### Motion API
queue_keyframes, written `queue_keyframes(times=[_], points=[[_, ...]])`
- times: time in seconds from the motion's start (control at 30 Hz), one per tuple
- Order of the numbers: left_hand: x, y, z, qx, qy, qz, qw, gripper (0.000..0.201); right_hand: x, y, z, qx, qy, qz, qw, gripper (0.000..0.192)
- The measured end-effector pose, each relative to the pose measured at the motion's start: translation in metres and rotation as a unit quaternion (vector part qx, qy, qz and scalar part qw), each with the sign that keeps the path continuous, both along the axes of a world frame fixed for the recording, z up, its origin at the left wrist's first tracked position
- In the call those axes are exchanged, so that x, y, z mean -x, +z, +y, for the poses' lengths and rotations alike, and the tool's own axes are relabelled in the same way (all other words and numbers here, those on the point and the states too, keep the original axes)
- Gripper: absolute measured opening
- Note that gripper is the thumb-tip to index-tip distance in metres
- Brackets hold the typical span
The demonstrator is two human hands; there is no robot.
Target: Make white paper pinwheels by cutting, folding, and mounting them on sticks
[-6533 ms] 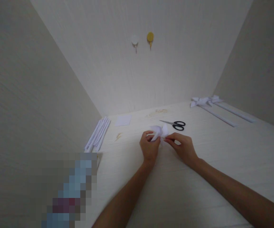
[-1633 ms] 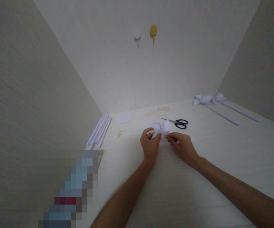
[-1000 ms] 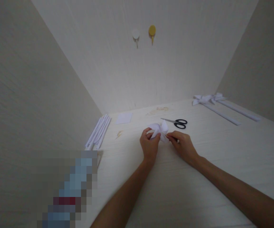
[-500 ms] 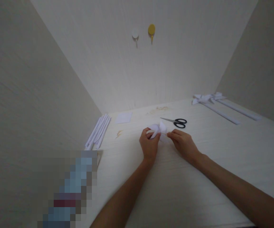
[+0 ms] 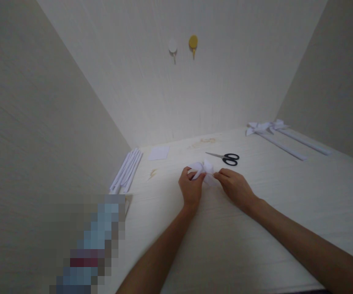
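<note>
Two hands meet mid-bench in the head view: the left hand (image 5: 191, 188) is curled shut, pinching the small white folded-paper bow (image 5: 203, 170), and the right hand (image 5: 234, 187) nips its other side with closed fingertips. Light, soft, easily creased, I'd judge; best gripped at the pinched centre. Black-handled scissors (image 5: 225, 157) lie just beyond on the pale bench (image 5: 256, 228).
</note>
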State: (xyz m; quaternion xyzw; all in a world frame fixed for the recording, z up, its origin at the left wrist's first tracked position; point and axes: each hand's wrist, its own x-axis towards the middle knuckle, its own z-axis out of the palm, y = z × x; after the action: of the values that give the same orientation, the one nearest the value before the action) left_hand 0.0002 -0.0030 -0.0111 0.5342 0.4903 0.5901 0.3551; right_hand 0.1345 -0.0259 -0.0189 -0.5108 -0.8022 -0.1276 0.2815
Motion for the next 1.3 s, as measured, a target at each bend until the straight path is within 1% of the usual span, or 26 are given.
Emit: queue_keyframes(times=[0.13, 0.23, 0.33, 0.53, 0.63, 0.9, 1.0, 1.3], points=[[0.0000, 0.0017, -0.0004, 0.008, 0.009, 0.004, 1.000, 0.028, 0.0008, -0.0010, 0.0020, 0.032, 0.012, 0.069, 0.997, 0.023], [-0.0003, 0.0018, -0.0002, 0.016, 0.009, 0.002, 1.000, 0.034, 0.0019, -0.0029, 0.0042, 0.048, 0.024, 0.145, 0.988, 0.020], [-0.0010, 0.0007, 0.0001, 0.014, 0.007, -0.001, 1.000, 0.036, 0.0026, -0.0046, 0.0056, 0.056, 0.030, 0.184, 0.981, 0.018], [-0.0023, -0.0013, -0.0003, 0.002, -0.007, -0.004, 1.000, 0.037, 0.0018, -0.0052, 0.0063, 0.051, 0.037, 0.205, 0.977, 0.018], [-0.0024, -0.0015, -0.0006, -0.005, -0.002, 0.004, 1.000, 0.036, 0.0015, -0.0052, 0.0070, 0.048, 0.038, 0.215, 0.975, 0.018], [0.0006, -0.0014, 0.0005, 0.019, 0.017, 0.005, 1.000, 0.037, 0.0009, -0.0040, 0.0075, 0.054, 0.035, 0.256, 0.964, 0.016], [0.0010, -0.0012, 0.0009, 0.026, 0.021, 0.000, 0.999, 0.036, 0.0004, -0.0037, 0.0078, 0.044, 0.038, 0.258, 0.964, 0.015], [-0.0003, -0.0012, -0.0006, 0.007, 0.017, 0.011, 1.000, 0.033, -0.0009, -0.0040, 0.0083, 0.041, 0.052, 0.254, 0.965, 0.016]])
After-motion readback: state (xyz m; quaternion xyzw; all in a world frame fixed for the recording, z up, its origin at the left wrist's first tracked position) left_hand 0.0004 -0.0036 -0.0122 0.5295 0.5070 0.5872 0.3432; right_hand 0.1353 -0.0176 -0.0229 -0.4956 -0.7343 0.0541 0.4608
